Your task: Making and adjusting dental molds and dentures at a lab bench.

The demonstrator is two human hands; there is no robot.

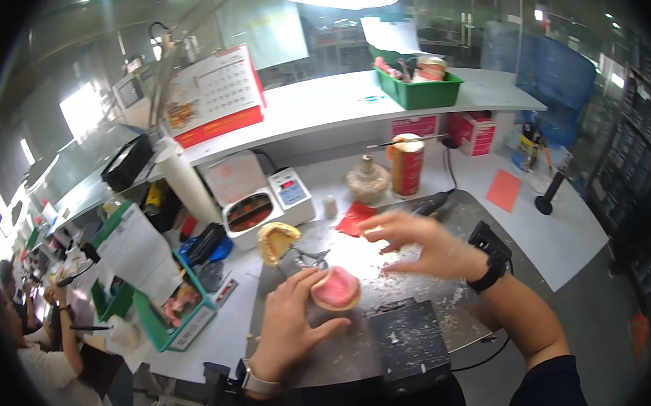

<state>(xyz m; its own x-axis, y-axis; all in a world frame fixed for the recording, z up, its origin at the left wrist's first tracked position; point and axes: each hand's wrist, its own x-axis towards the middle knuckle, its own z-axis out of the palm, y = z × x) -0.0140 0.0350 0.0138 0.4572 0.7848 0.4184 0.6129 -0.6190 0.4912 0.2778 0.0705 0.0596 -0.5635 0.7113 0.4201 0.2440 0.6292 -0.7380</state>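
A pink dental base on a pale plaster cast [337, 288] sits near the middle of the metal work plate [329, 361]. My left hand [292, 326] is at its left side, fingers stretched along the rim and thumb apart below it; the fingertips seem to touch the cast. Over the shavings to the right, my right hand [426, 245] hovers open with spread, slightly blurred fingers and nothing visible in them. Behind the left fingers lies a metal dental articulator [303, 259], partly covered, beside a yellow horseshoe-shaped cast [274, 246]. A red sheet [356, 219] lies at the plate's far edge.
A black block [409, 339] stands at the plate's near edge. Farther back are a wax heater [250, 208], a glass burner [368, 181], a red can [408, 168] and a handpiece [433, 204]. Green bins [187, 329] stand left; a person [54, 365] sits beyond.
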